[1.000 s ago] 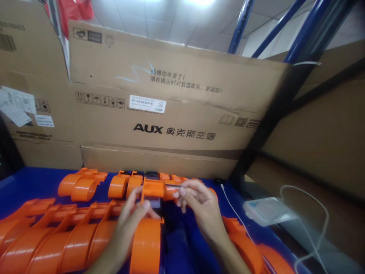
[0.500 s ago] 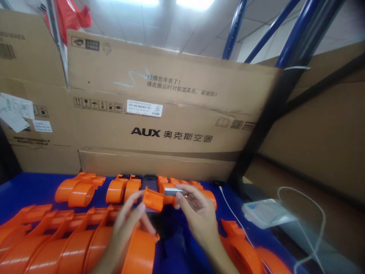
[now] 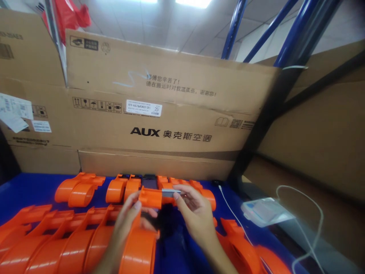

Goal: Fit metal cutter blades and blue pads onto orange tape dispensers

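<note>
My left hand grips an orange plastic part with a curved body and a short tubular end, held above the blue table. My right hand pinches a small grey metal cylinder whose left end meets the tubular end of the orange part. Both hands hover near the table's middle. A dark phone lies just behind them among orange parts.
Rows of similar orange parts lie at the left, more at the right, and others at the back. A large cardboard box walls the rear. A white cable and a small packet sit at right.
The orange part's tubular end has turned level again, and the grey cylinder in my right hand has moved left against it. The view shifted slightly.
</note>
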`<state>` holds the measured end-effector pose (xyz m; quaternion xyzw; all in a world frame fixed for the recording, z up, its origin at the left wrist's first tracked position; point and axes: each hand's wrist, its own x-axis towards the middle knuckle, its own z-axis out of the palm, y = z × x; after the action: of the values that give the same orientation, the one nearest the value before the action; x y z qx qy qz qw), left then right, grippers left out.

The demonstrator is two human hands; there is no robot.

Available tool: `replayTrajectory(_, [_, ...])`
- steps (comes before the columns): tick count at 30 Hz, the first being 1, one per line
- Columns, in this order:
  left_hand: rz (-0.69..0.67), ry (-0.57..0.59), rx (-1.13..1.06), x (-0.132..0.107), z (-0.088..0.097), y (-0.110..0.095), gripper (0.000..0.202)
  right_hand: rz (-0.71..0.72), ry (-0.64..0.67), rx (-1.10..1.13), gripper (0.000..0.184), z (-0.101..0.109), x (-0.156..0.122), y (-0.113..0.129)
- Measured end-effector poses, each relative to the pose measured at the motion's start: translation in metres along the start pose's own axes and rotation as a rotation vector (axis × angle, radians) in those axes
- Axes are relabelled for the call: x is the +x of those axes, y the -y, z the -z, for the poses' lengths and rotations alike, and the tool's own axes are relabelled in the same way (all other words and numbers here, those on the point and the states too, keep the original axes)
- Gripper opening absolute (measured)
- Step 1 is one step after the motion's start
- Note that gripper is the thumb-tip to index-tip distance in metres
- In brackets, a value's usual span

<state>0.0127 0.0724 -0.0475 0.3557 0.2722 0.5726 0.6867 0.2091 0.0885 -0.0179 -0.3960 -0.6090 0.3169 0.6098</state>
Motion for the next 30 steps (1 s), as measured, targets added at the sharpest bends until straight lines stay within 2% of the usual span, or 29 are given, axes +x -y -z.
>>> replayTrajectory(3, [-0.059,-0.090,0.088,-0.001,-0.004,0.003,0.039,-0.001,-0.007,0.013,0.026,0.001,0.000,0.000])
replayTrajectory(8, [-0.115,-0.161,0.160,-0.001,-0.005,0.007,0.046,-0.003,0.028,0.005,0.023,0.001,0.001,-0.002])
replayTrajectory(11, [-0.138,-0.213,0.196,0.000,-0.006,0.006,0.042,0.002,0.053,-0.005,0.022,0.002,0.001,-0.001])
replayTrajectory(18, [-0.125,-0.194,0.275,-0.006,-0.011,0.010,0.048,0.011,0.117,-0.132,0.017,0.003,0.000,0.003])
replayTrajectory(23, [-0.169,-0.225,0.349,-0.014,-0.017,0.012,0.049,-0.014,0.121,-0.092,0.019,-0.006,-0.002,-0.005])
replayTrajectory(27, [-0.169,-0.229,0.314,-0.011,-0.015,0.010,0.053,-0.011,0.070,-0.068,0.026,-0.010,-0.003,-0.010])
replayTrajectory(30, [-0.181,-0.288,0.273,-0.005,-0.009,0.008,0.061,-0.006,0.007,-0.086,0.028,-0.009,-0.002,-0.011])
